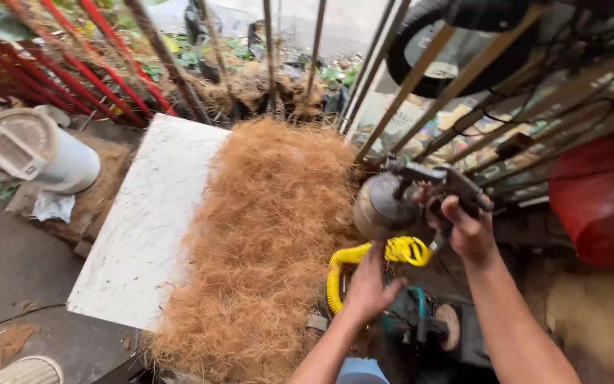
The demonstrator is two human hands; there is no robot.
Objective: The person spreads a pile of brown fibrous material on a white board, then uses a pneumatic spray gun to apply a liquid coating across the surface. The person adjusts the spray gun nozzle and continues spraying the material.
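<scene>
1. The view looks down over a cluttered outdoor work spot, with both of the person's bare arms reaching in from the near edge.
2. The right hand (468, 229) is raised at right of centre, its grip closed around the handle of a spray gun (443, 183), a dark metal tool.
3. A rounded metal cup (380, 206) hangs under the gun on its left, just beside the right hand.
4. A coiled yellow hose (364, 259) curls below the cup and gun (its upper end sits close to the gun's base; I cannot tell whether it is joined).
5. The left hand (369, 286) is lower and nearer, its fingers on or at the hose coils; whether the grip is closed on the hose is not clear.
6. A teal power tool (415, 321) lies on the ground just right of the left hand.
7. A big heap of brown fibre (264, 235) fills the centre, lying on a white board (147, 227) that shows bare on its left.
8. A white cylinder (33, 151) lies far left.
9. Red bars (87, 78) and metal rods lean along the far side, and a red cloth (602, 195) sits at right.
</scene>
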